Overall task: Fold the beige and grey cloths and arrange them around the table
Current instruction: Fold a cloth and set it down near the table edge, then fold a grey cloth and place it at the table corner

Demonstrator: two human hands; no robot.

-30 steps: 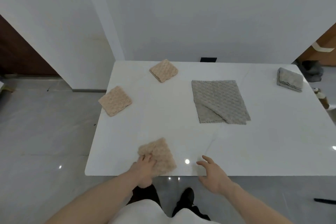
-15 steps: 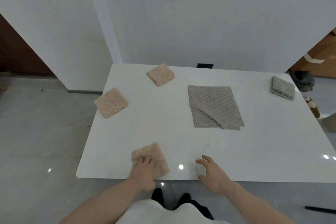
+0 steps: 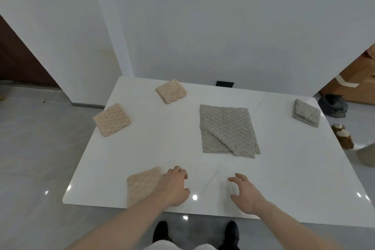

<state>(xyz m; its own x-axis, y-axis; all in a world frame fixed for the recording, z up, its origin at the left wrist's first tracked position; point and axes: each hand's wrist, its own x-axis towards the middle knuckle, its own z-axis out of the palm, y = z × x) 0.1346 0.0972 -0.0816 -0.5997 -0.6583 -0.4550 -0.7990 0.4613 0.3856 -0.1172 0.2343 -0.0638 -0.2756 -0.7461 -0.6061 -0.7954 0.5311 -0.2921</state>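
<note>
On the white table [image 3: 162, 148], a folded beige cloth [image 3: 142, 184] lies at the near left edge. My left hand [image 3: 174, 186] is at its right edge with fingers loosely curled and holds nothing; my forearm crosses the cloth's corner. My right hand [image 3: 243, 193] hovers open over bare table to the right. Two more folded beige cloths lie at the left edge [image 3: 112, 119] and the far left [image 3: 170, 91]. A grey cloth [image 3: 227, 130] lies spread in the middle with one corner turned over. A folded grey cloth [image 3: 306, 112] sits at the far right corner.
The table's far edge meets a white wall with a black socket [image 3: 224, 83]. On the floor to the right are a brown plush toy [image 3: 343, 136] and dark slippers [image 3: 332, 105]. My dark shoes [image 3: 162, 231] stand below the near edge.
My left hand has come off the near beige cloth and moved to its right. The right hand stays open in about the same place. The view has shifted.
</note>
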